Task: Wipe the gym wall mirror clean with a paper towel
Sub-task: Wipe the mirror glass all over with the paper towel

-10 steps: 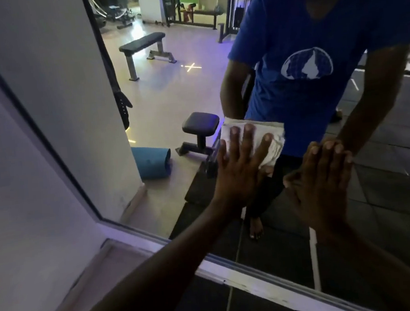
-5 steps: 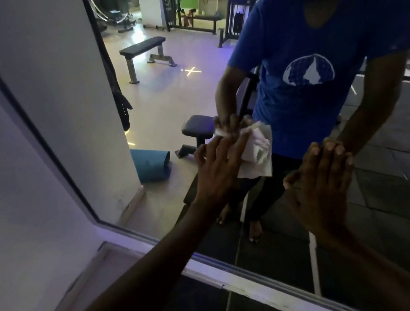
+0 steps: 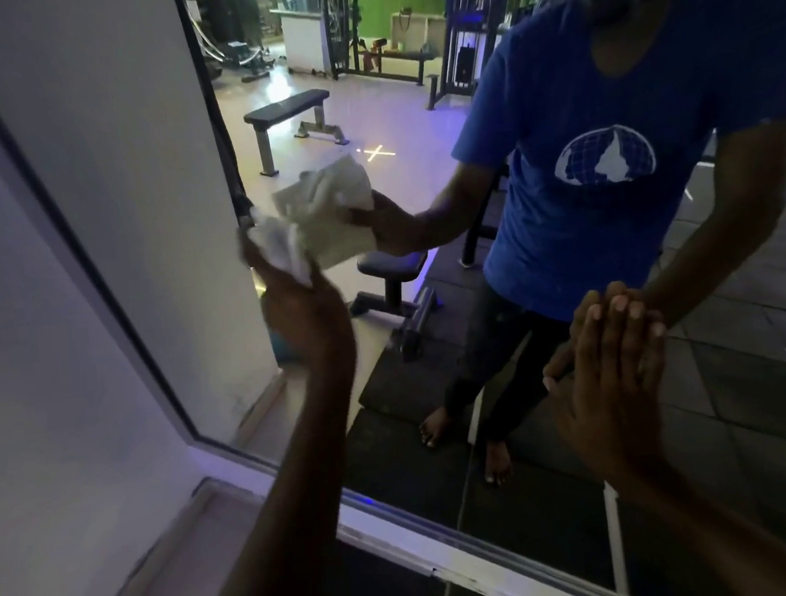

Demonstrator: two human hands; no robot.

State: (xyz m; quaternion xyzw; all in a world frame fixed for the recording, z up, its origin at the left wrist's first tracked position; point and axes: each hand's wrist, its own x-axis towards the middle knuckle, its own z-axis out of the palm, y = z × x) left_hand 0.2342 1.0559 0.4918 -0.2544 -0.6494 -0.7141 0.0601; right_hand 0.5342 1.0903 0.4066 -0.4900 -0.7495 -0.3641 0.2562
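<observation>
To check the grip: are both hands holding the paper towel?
No, only the left hand holds the paper towel; the right hand lies flat on the mirror.

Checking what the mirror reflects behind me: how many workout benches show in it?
2. A long flat bench stands on the pale floor, upper centre of the mirror; a small padded seat bench sits lower, just under the paper towel. Others may be hidden.

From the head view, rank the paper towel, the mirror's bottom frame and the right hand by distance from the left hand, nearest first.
1. Paper towel: gripped in the left hand, up by the mirror's left edge.
2. Right hand: flat on the glass, off to the right.
3. Bottom frame: farthest, below both hands.
</observation>
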